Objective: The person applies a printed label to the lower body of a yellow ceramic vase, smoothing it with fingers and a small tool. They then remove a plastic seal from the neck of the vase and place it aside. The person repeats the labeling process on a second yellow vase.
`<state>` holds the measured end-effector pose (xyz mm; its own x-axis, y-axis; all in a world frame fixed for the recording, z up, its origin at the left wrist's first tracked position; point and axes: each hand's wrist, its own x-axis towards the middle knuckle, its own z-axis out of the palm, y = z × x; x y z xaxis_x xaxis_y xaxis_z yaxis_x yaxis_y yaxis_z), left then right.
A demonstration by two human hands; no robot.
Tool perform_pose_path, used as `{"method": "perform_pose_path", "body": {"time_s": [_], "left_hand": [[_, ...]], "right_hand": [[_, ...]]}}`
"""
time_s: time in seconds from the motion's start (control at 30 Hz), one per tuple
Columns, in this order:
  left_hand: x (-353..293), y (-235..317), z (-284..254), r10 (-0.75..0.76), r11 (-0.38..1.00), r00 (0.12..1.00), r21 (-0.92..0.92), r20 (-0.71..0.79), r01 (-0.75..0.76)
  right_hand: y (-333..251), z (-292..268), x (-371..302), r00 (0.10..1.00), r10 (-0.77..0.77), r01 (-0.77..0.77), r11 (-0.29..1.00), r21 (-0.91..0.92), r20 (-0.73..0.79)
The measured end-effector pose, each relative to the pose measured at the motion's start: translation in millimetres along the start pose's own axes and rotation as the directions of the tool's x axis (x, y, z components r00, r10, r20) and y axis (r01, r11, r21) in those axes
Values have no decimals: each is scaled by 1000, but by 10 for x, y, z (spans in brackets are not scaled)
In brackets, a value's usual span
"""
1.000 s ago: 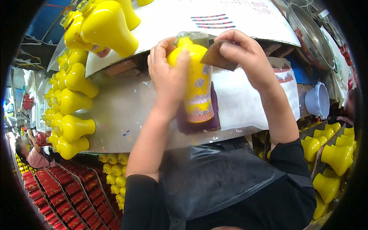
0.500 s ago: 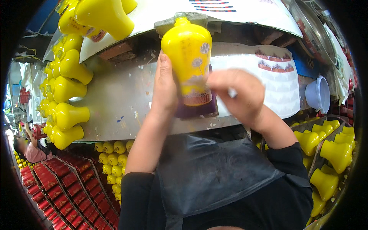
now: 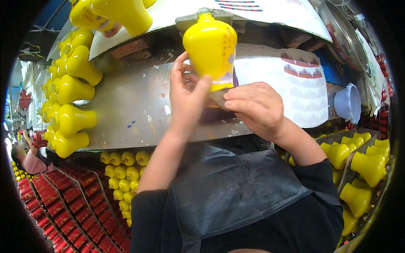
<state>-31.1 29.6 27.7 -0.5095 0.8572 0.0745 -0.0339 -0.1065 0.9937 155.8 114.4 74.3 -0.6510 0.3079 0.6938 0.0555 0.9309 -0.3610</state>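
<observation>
A glossy yellow bottle (image 3: 209, 46) lies with its clear glass neck on a grey padded rest (image 3: 182, 23), its base toward me. Printed characters and pale purple flower decals show on its right side. My left hand (image 3: 185, 92) grips the bottle's lower left side, fingers curled at its edge and thumb over the front near the base. At the base, my right hand (image 3: 257, 105) pinches a thin greyish piece (image 3: 217, 99), which looks like a wet decal film; its far end reaches my left thumb. Behind the hands is a dark purple pad (image 3: 225, 117), mostly covered.
More yellow bottles (image 3: 76, 120) line the table's left end. A decal sheet (image 3: 303, 92) lies right of my hands, and a pale purple tub (image 3: 348, 103) stands beyond it. Crated yellow bottles (image 3: 363, 168) are at lower right, red boxes (image 3: 71, 202) at lower left. Another person (image 3: 33, 160) is far left.
The bottle has turned, so its flowers moved toward the right edge and printed characters now show. The brown-red band at its base is out of sight. My right hand has come down to the base, pinching the greyish piece.
</observation>
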Motion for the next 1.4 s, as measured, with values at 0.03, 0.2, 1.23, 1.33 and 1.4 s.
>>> {"method": "perform_pose_path", "body": {"time_s": [0.03, 0.2, 1.23, 1.33, 1.4], "left_hand": [[-11, -9, 4, 0, 998, 1000, -64, 11, 1], [-11, 3, -33, -19, 987, 999, -161, 27, 23], [-193, -191, -6, 358, 735, 922, 564, 147, -375], [-147, -180, -97, 245, 816, 942, 476, 229, -328], [-144, -159, -120, 211, 796, 942, 513, 262, -321]], "right_hand": [[20, -4, 4, 998, 60, -60, 998, -4, -18], [-13, 62, 61, 996, -83, 87, 989, -120, 36], [389, -169, 507, 984, 3, -37, 981, -189, -175], [378, -135, 325, 999, 52, -50, 984, 169, -5], [428, -70, 248, 987, 162, -161, 984, 81, 0]]}}
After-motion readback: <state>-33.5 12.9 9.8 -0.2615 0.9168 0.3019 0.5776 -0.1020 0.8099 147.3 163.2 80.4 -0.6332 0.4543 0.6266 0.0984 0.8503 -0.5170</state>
